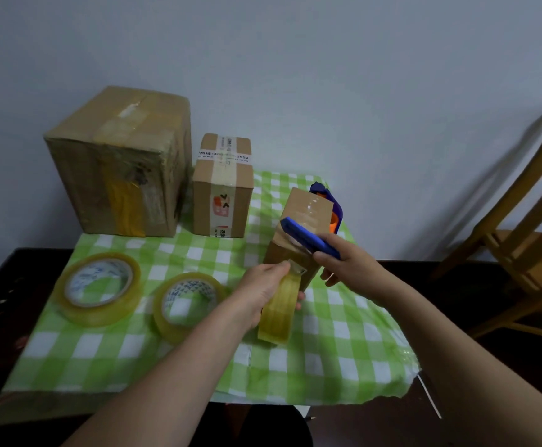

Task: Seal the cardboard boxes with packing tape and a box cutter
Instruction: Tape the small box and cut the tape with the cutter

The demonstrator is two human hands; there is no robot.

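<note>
A small cardboard box (308,211) stands tilted on the green checked cloth (344,343), with clear tape along its top. My left hand (263,291) grips a roll of yellowish packing tape (279,314) against the box's near side, a strip running from roll to box. My right hand (344,259) holds a blue box cutter (308,238) across the box's near top edge, at the tape strip. Whether the blade touches the tape is hidden.
A large taped box (118,162) and a medium taped box (223,185) stand at the back left. Two spare tape rolls (98,288) (187,304) lie on the cloth. A blue-orange tape dispenser (332,204) sits behind the small box. A wooden chair (527,227) stands at right.
</note>
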